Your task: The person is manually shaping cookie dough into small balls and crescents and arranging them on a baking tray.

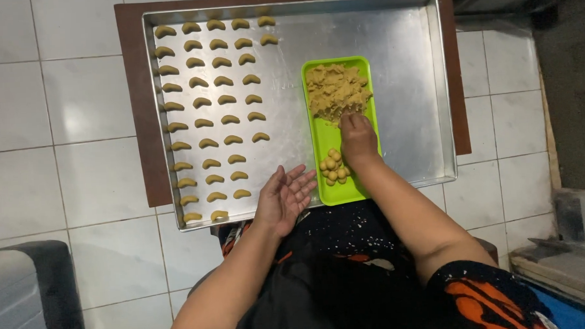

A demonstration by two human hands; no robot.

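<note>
- The right hand [358, 139] is down on the green tray [360, 71], fingertips digging into the near edge of the dough heap [336, 91]; the grip is curled narrow, but the fingers hide whether a pinch is taken, so I cannot tell.
- That dough sits at the far end of the green tray, which itself lies inside the big metal baking pan [406, 82].
- It looks crumbly and soft, ragged on top – light stuff that likely tears off in bits and squashes under pressure. Best taken at the loose edge, with the fingertips, in small amounts.
- The left hand [284, 197] hovers palm up, fingers spread wide, holding nothing, just beside the tray's near corner.
- Small dough balls [333, 167] cluster on the tray right by the right wrist; they probably dent easily.
- Rows of crescent pieces [206, 102] fill the pan's left half, well apart from each other; fragile, I'd say.
- The pan rests on a brown board [134, 92] over the white tiled floor [76, 94].
</note>
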